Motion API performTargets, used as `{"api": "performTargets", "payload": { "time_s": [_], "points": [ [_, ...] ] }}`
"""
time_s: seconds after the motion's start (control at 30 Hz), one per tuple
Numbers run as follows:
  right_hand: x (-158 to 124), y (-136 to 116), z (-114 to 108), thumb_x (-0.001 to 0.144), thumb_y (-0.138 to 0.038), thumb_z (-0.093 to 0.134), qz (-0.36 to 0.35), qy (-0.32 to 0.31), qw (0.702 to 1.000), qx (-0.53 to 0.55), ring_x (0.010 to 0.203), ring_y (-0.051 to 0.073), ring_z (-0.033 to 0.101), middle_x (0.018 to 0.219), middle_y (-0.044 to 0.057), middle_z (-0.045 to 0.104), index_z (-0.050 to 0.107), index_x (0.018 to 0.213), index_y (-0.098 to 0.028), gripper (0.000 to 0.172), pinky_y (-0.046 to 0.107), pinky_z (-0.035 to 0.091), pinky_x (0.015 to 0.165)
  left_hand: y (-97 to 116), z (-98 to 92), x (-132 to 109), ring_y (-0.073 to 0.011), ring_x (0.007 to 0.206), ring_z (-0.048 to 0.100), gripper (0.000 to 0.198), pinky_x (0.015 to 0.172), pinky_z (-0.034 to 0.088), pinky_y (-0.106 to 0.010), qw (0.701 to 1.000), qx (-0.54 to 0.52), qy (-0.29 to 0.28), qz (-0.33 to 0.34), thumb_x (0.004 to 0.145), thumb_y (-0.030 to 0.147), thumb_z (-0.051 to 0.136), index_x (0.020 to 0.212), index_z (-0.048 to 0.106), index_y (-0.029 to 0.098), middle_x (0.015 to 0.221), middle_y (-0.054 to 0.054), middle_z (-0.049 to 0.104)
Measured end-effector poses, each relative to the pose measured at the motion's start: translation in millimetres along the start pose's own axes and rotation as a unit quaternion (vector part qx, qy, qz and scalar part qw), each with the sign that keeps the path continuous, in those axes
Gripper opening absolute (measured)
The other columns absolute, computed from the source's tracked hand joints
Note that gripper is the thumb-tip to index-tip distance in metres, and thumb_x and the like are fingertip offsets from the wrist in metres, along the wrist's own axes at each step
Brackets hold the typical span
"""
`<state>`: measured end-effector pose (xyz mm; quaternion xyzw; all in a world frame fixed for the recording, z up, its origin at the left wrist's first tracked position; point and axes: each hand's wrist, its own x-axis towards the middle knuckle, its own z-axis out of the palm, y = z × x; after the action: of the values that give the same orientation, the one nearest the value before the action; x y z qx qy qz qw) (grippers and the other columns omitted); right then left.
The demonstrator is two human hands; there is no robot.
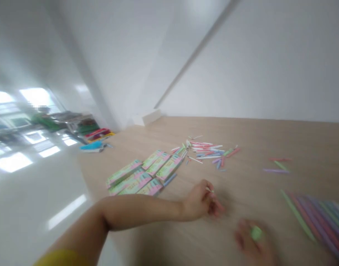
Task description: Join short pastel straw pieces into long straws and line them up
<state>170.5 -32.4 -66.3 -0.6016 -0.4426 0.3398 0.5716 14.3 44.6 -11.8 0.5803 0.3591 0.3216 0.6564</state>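
Coloured sticks point(209, 150) lie on the table point(247, 138) in several lots; logged left to right. Left edge of table runs from far to near, with shiny floor point(22, 199) beyond it. Blue item point(92, 146) sits at that edge, far side. White block point(149, 117) at the far left, next to the wall point(255, 66). Printed boxes point(166, 167), green and pink, packed close together, near the left edge; one blue stick point(170, 180) just beside their right side. Main scatter of sticks right of the boxes and farther back, open tabletop between it and the wall. Left hand point(197, 202) low over the table, near side of the scatter: fingers curled, thumb and fingertips closed on a thin pale piece point(210, 190). Right hand point(249, 244) nearer, blurred, partly closed around a green piece point(256, 233); exact grip cannot be told. Open tabletop between the hands and the loose trio of sticks point(278, 165) at right. Stick row point(310, 218) at near right, side by side, blurred, running out of view.
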Motion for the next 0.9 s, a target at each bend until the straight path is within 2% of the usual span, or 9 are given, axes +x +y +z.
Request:
{"api": "performTargets", "payload": {
  "time_s": [0.03,0.1,0.2,0.33,0.5,0.67,0.73,0.8,0.9],
  "points": [
    [-1,-4,1,0.081,-0.066,0.051,0.021,-0.054,0.998,0.012,0.045,0.012,0.041,0.048,-0.003,0.042,0.041,0.059,-0.022,0.050,0.025,0.035,0.045,-3,8.5,-8,-0.0124,0.052,0.059,0.049,0.047,0.045,-0.023,1.000,-0.013,0.015,-0.012,0.080,0.063,0.052,0.093,0.030,0.022,0.073,-0.002,0.065],
    [-3,-10,4,0.081,-0.066,0.050,0.063,-0.102,0.989,0.090,0.046,0.010,0.038,0.051,-0.005,0.040,0.040,0.061,-0.021,0.050,0.024,0.032,0.045,-11,20.7,-19,-0.0127,0.058,0.059,0.047,0.045,0.040,-0.020,0.998,-0.023,0.063,-0.010,0.079,0.062,0.055,0.088,0.035,0.020,0.076,-0.003,0.064],
    [-4,-14,8,0.075,-0.068,0.057,0.105,-0.177,0.961,0.184,0.043,0.007,0.032,0.054,-0.007,0.036,0.036,0.061,-0.021,0.053,0.023,0.023,0.042,-31,34.5,-25,-0.0089,0.056,0.053,0.042,0.046,0.035,-0.018,0.990,-0.069,0.122,0.022,0.074,0.051,0.067,0.077,0.043,0.017,0.067,0.001,0.057],
    [-3,-13,4,0.077,-0.061,0.061,0.113,-0.261,0.934,0.215,0.043,0.006,0.032,0.050,-0.008,0.039,0.040,0.068,-0.021,0.046,0.021,0.022,0.043,-55,50.1,-24,-0.0092,0.051,0.052,0.033,0.052,0.038,-0.022,0.966,-0.239,0.095,0.021,0.074,0.039,0.071,0.077,0.049,0.015,0.061,0.001,0.056],
    [7,-8,-4,0.081,-0.052,0.062,0.073,-0.274,0.927,0.245,0.042,0.005,0.030,0.048,-0.009,0.039,0.042,0.073,-0.021,0.038,0.020,0.021,0.044,-59,47.5,-22,-0.0093,0.062,0.057,0.021,0.061,0.042,-0.020,0.923,-0.380,0.056,0.032,0.070,0.020,0.075,0.075,0.058,0.009,0.067,-0.002,0.059],
    [11,-4,-2,0.081,-0.047,0.065,0.071,-0.286,0.926,0.234,0.040,0.003,0.024,0.052,-0.010,0.039,0.041,0.073,-0.021,0.036,0.020,0.014,0.042,-55,32.5,-21,-0.0081,0.064,0.059,0.015,0.064,0.044,-0.018,0.906,-0.423,-0.018,-0.012,0.072,0.010,0.073,0.084,0.067,0.004,0.066,-0.004,0.060],
    [11,-4,-1,0.081,-0.047,0.064,0.062,-0.288,0.928,0.229,0.041,0.003,0.024,0.053,-0.009,0.042,0.042,0.073,-0.021,0.036,0.021,0.014,0.042,-55,30.3,-21,-0.0075,0.064,0.059,0.019,0.066,0.045,-0.018,0.909,-0.417,-0.027,-0.015,0.073,0.008,0.072,0.090,0.069,0.003,0.069,-0.006,0.064],
    [11,-5,-1,0.083,-0.047,0.063,0.054,-0.287,0.929,0.226,0.041,0.003,0.023,0.054,-0.008,0.045,0.043,0.074,-0.021,0.034,0.021,0.015,0.042,-55,30.3,-21,-0.0069,0.063,0.060,0.031,0.067,0.046,-0.018,0.907,-0.420,-0.039,-0.012,0.073,0.006,0.070,0.104,0.068,0.006,0.072,-0.006,0.066],
    [11,-4,-1,0.084,-0.048,0.061,0.053,-0.282,0.933,0.220,0.041,0.004,0.023,0.051,-0.009,0.041,0.045,0.076,-0.021,0.032,0.021,0.015,0.042,-55,31.4,-20,-0.0077,0.065,0.062,0.044,0.068,0.047,-0.018,0.901,-0.433,-0.030,-0.004,0.074,0.003,0.068,0.117,0.064,0.010,0.071,-0.005,0.067]
  ]
}}
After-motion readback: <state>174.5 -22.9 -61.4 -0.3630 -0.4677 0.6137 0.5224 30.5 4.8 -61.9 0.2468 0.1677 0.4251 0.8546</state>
